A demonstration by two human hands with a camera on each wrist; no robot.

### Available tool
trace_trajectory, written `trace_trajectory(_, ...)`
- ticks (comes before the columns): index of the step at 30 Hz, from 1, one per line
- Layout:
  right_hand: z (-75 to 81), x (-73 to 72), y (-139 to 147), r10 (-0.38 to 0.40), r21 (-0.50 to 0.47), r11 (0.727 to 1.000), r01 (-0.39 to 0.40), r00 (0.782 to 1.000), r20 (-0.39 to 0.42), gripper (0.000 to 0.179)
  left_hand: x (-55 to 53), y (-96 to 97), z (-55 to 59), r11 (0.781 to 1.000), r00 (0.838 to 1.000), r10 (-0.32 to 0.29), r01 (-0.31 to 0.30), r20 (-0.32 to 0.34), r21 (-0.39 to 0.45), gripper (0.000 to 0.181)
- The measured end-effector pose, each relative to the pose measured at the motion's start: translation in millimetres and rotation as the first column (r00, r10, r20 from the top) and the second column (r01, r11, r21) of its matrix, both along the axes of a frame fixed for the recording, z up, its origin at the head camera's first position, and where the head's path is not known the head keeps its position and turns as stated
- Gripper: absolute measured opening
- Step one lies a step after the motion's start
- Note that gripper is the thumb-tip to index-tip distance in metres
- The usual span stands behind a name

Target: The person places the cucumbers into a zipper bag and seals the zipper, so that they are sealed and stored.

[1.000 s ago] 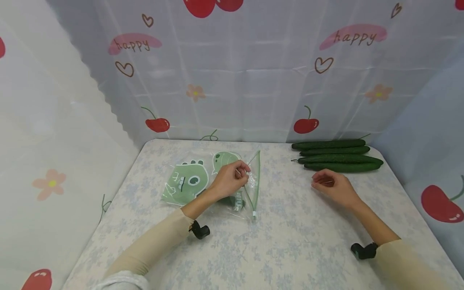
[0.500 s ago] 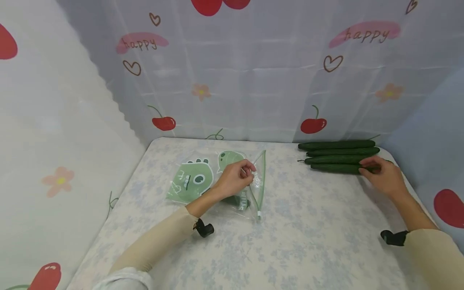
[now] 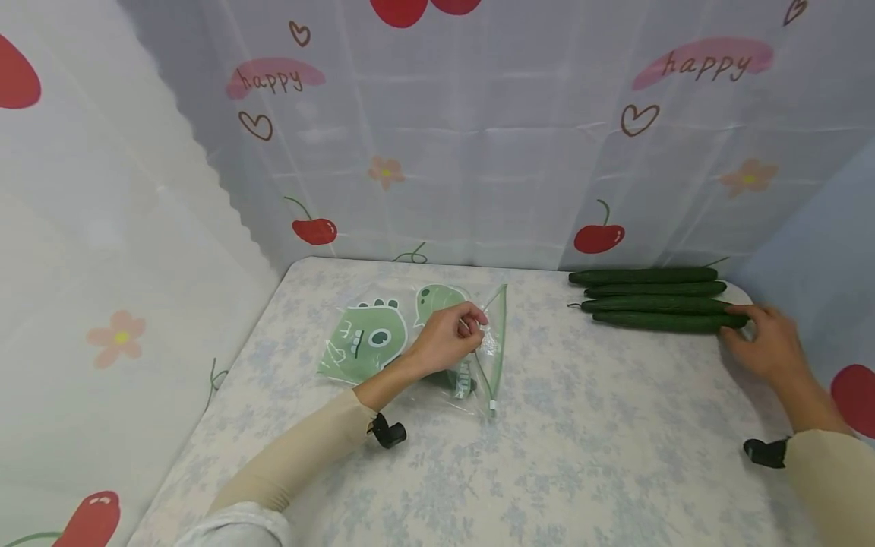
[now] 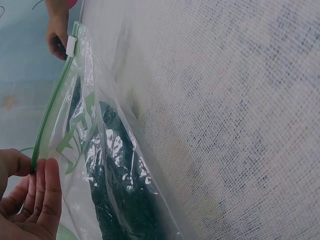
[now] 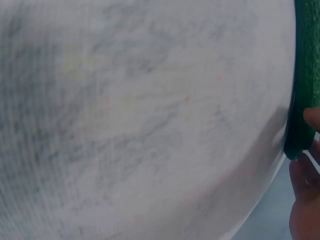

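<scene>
My left hand (image 3: pixel 447 336) pinches the open-side edge of a clear zip bag (image 3: pixel 355 353) with green dinosaur prints, lying on the table. In the left wrist view, thumb and fingers (image 4: pixel 50 192) hold the green zip strip (image 4: pixel 50 107), and a white slider (image 4: pixel 71 46) sits at its far end. Dark green cucumbers (image 4: pixel 125 185) show inside the bag. At the back right, my right hand (image 3: pixel 772 346) has thumb and fingers around the right end of the nearest cucumber (image 3: pixel 656 322). The right wrist view shows the thumb on this cucumber's (image 5: pixel 306 65) side near its tip.
Behind the nearest cucumber, several more cucumbers (image 3: pixel 642 276) lie side by side along the back right of the table. A pale floral cloth (image 3: pixel 547 456) covers the tabletop. Printed curtains (image 3: pixel 478 152) rise at the back and both sides.
My right hand has moved right along the cucumbers and now holds the nearest one's right end. The left hand stays on the bag's edge. The head view has shifted slightly.
</scene>
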State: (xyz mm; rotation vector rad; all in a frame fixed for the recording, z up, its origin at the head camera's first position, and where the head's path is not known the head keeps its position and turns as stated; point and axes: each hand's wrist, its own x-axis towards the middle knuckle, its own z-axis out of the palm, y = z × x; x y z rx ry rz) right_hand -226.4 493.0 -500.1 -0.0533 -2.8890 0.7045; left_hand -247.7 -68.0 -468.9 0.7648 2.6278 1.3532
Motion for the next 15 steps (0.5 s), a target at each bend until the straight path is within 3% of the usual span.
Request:
trace_trajectory(5, -0.2, 7.1, 2, -0.023, 0.020, 1.000, 0.022, 0.999, 0.044, 0.054, 0.1, 1.1, -0.4, 1.000, 1.000, -0.002, 0.002, -0.003, -0.001, 0.018)
trace_trajectory(15, 3.7, 25.2, 8, -0.042, -0.035, 0.998, 0.044, 0.997, 0.057, 0.055, -1.1, 0.6, -1.9, 1.000, 1.000, -0.009, 0.009, -0.003, 0.003, 0.021)
